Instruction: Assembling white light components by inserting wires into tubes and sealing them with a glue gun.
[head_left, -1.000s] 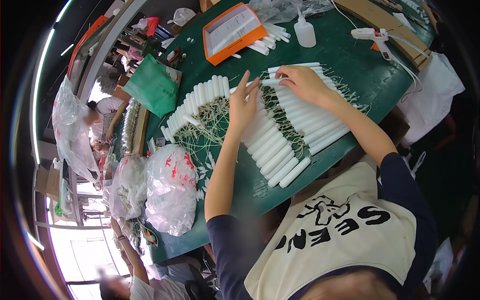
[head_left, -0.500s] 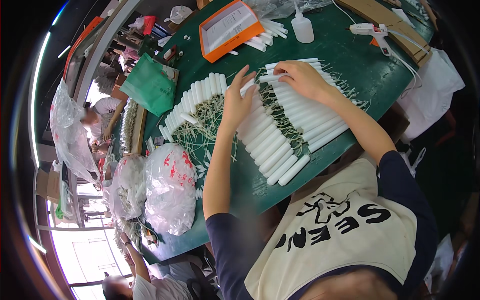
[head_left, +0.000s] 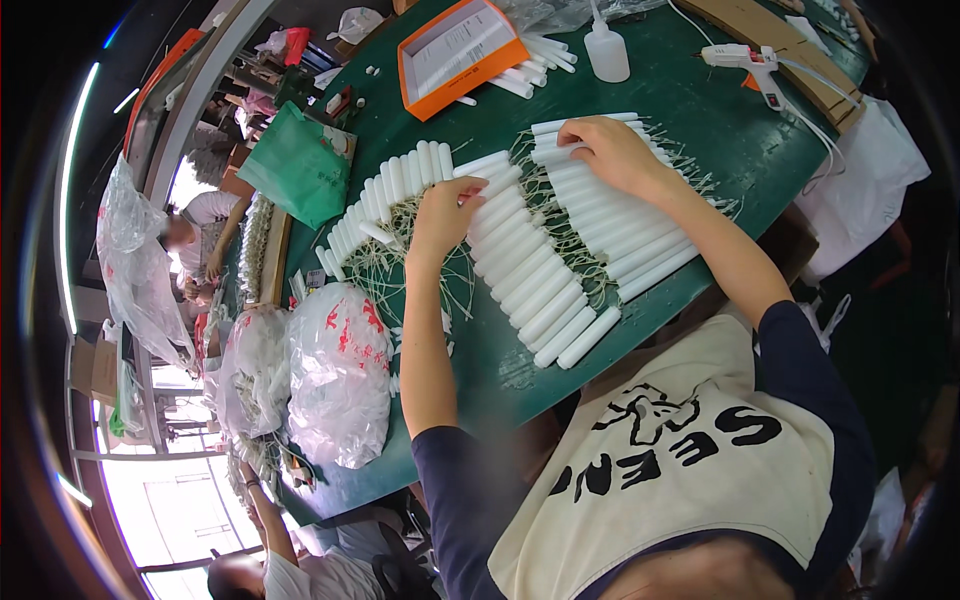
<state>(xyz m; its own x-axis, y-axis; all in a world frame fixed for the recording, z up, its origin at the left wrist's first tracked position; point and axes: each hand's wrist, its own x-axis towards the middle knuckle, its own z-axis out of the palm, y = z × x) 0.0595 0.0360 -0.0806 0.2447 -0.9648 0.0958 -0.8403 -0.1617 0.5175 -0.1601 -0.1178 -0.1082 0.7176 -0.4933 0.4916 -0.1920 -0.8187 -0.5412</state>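
Two side-by-side rows of white candle-like tubes with thin pale wires lie across the green table. At the far end of the left row (head_left: 530, 275), my left hand (head_left: 440, 218) has its fingers bent in, thumb and forefinger close around the outer end of a tube. My right hand (head_left: 615, 155) reaches over the far part of the right row (head_left: 610, 220), its fingers curled down on a white tube there. The hand partly hides that tube. Tangled wires (head_left: 540, 205) fill the gap between the rows.
Farther left is a curved row of white tubes (head_left: 385, 195) with loose wires. An orange box (head_left: 425, 98), a squeeze bottle (head_left: 607, 55) and a glue gun (head_left: 745, 62) stand along the back. Bulging plastic bags (head_left: 340, 380) lie left; other people sit beyond.
My left hand has dropped left and nearer, its raised fingers bending in at the left row's tube ends. My right hand has barely shifted, staying over the right row.
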